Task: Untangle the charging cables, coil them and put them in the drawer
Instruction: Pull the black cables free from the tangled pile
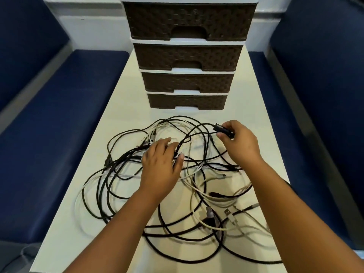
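On the table [126, 123], my right hand [239, 143] pinches a black plug [223, 130] to trace its cable; my left hand [161, 160], fingers spread, pins the tangle [137, 194].

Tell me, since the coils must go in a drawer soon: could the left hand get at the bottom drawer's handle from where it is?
Probably yes. The left hand rests on the cable tangle, and only bare table lies between the tangle and the closed bottom drawer; it would first have to let go of the cables.

You get even, fairly bright light from overhead, with only soft shadows on the pale table [126, 107]. Wide-angle distortion bends the edges, and your forearms look slightly blurred.
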The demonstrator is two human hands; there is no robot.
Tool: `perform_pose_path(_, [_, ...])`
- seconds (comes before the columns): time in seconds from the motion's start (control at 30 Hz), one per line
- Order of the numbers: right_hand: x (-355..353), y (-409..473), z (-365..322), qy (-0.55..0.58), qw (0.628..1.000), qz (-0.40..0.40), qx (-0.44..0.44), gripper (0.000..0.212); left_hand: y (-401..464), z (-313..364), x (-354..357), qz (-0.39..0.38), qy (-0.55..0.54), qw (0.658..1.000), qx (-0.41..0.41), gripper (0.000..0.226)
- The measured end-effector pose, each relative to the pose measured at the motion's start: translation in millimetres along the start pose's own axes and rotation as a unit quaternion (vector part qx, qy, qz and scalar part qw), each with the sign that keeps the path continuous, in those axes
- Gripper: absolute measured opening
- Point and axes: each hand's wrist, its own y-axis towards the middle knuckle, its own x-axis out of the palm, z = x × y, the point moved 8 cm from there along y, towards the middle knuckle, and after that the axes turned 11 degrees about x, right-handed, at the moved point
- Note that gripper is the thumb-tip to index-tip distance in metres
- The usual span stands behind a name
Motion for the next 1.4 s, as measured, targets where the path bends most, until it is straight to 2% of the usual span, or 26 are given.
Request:
perform_pose_path(0.13, [-20.5,-25.8,-24.2,0.124,0.989,-0.073,-0.026,0.014,16.7,14.7,-25.3,0.047,-0.027,0.999,0.004,0.039])
perform_pose_path(0.2, [-31.4,-40.2,-38.4,0.161,0.982,-0.089,-0.046,0.014,25.7,22.7,-34.9,0.047,-0.140,0.988,-0.040,0.039])
perform_pose_path(0.23, [-36.8,-46.4,-45.3,0.183,0.977,-0.094,-0.054,0.014,29.3,27.1,-35.8,0.029,-0.249,0.964,-0.091,0.043])
perform_pose_path(0.3, [-44.8,-57.0,-58.5,0.226,0.966,-0.112,-0.063,0.012,32.6,43.3,-34.2,-0.021,-0.441,0.877,-0.189,0.050])
perform_pose_path(0.4, [-45.5,-67.9,-72.7,0.263,0.948,-0.161,-0.075,0.012,41.8,66.1,-43.2,-0.035,-0.594,0.767,-0.241,0.055])
perform_pose_path(0.47, [-43.7,-72.3,-78.2,0.293,0.933,-0.192,-0.083,0.014,52.2,73.5,-57.1,-0.018,-0.646,0.724,-0.240,0.048])
perform_pose_path(0.6, [-40.2,-77.7,-81.7,0.345,0.898,-0.267,-0.062,0.013,69.1,75.2,-87.0,0.008,-0.675,0.704,-0.222,0.031])
perform_pose_path(0.7, [-23.8,-83.7,-72.2,0.234,0.912,-0.331,-0.065,0.020,82.7,67.8,-117.1,0.041,-0.693,0.689,-0.207,0.033])
perform_pose_path(0.77, [-15.5,-87.9,-63.9,0.173,0.926,-0.328,-0.067,0.030,90.9,56.2,-141.0,0.079,-0.702,0.679,-0.200,0.034])
perform_pose_path(0.8, [-15.1,-89.6,-61.7,0.185,0.928,-0.316,-0.062,0.033,93.4,50.1,-152.0,0.095,-0.707,0.673,-0.196,0.034])
perform_pose_path(0.93, [-30.1,-94.4,-68.0,0.319,0.907,-0.265,-0.077,0.035,93.5,33.7,-164.9,0.116,-0.724,0.652,-0.193,0.036])
perform_pose_path(1.03, [-50.1,-89.1,-75.7,0.397,0.890,-0.215,-0.071,0.038,83.9,21.1,-152.0,0.096,-0.706,0.668,-0.214,0.037])
perform_pose_path(1.07, [-57.7,-88.0,-78.4,0.407,0.889,-0.199,-0.070,0.038,79.7,14.8,-146.5,0.084,-0.684,0.689,-0.225,0.038])
perform_pose_path(1.13, [-73.9,-88.9,-84.5,0.380,0.906,-0.162,-0.089,0.035,67.5,1.1,-139.2,0.066,-0.603,0.755,-0.248,0.046])
perform_pose_path(1.2, [-90.1,-93.7,-95.3,0.302,0.938,-0.118,-0.127,0.035,57.1,-15.8,-145.1,0.118,-0.503,0.820,-0.244,0.046])
perform_pose_path(1.23, [-98.0,-96.8,-102.5,0.249,0.953,-0.094,-0.144,0.036,53.2,-20.5,-155.1,0.166,-0.446,0.853,-0.212,0.038])
perform_pose_path(1.3, [-112.1,-105.2,-121.2,0.143,0.973,-0.058,-0.170,0.035,47.4,-10.0,-185.3,0.234,-0.321,0.913,-0.090,0.018])
perform_pose_path(1.33, [-117.8,-110.2,-131.7,0.100,0.977,-0.052,-0.183,0.034,47.2,3.0,-196.0,0.228,-0.273,0.934,-0.016,0.014])
perform_pose_path(1.4, [-127.1,-122.4,-154.7,0.035,0.975,-0.053,-0.211,0.033,51.7,31.9,-201.8,0.153,-0.205,0.960,0.113,0.034])
